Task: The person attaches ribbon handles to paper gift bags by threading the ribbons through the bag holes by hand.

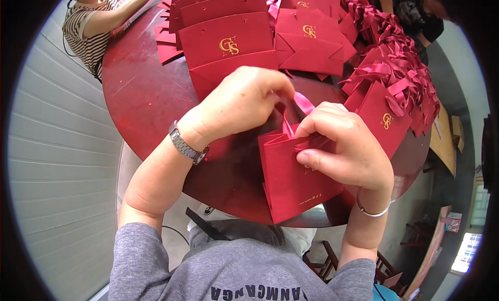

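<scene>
A small red paper gift bag (291,181) stands tilted near the table's front edge, gold print on its face. My right hand (348,142) pinches the bag's top edge, thumb on the front and fingers curled over the rim. Up from the bag's mouth runs a pink ribbon (303,103). My left hand (244,101), with a metal watch on its wrist, is closed on the ribbon above the bag; its fingertips are partly hidden behind the hand.
Flat red bags (223,36) stand in overlapping rows at the far middle. To the right, many finished-looking bags with ribbon loops (400,83) are packed together on the round dark-red table (135,103). A person in a striped shirt (86,28) works at far left; another person (416,15) is at far right.
</scene>
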Available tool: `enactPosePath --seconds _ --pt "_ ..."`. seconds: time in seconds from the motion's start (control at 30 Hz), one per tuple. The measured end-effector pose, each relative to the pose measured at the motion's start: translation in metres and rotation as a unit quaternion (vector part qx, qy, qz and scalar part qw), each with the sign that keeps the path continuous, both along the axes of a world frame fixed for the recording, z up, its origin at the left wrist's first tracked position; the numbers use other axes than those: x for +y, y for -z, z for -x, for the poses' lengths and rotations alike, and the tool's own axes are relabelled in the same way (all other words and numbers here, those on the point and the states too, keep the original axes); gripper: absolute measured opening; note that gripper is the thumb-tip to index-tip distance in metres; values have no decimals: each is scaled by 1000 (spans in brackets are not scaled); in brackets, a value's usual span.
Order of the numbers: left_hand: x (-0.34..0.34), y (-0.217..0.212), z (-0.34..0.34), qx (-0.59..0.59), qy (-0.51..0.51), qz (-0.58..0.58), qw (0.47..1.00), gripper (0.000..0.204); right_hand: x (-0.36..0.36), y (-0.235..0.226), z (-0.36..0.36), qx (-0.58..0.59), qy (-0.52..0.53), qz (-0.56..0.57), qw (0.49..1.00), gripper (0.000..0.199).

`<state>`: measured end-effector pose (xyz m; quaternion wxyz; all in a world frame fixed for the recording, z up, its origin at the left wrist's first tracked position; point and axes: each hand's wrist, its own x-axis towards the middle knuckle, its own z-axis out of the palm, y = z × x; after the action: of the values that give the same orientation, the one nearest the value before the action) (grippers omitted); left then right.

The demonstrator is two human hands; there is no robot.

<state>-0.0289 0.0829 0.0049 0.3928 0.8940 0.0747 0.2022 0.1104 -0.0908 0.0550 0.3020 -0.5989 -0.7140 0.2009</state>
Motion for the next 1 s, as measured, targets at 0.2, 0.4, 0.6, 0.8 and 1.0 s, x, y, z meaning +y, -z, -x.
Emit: enactPosePath --seconds 0.2,0.4,0.6,0.8,1.0 --pt "10 -19 10 -48 -83 157 983 32 -23 -8 -38 -19 203 -6 979 28" --pt "9 -26 4 -31 -102 141 984 17 -5 19 -40 -45 123 -33 991 26" --pt "8 -16 10 37 -92 -9 995 13 -4 11 -39 -8 113 47 992 19" --pt "-13 -12 8 -17 -9 24 1000 15 -8 10 -25 89 173 143 970 14" --pt "-32 -5 6 -19 101 -21 995 30 -2 11 -22 151 168 95 970 14"
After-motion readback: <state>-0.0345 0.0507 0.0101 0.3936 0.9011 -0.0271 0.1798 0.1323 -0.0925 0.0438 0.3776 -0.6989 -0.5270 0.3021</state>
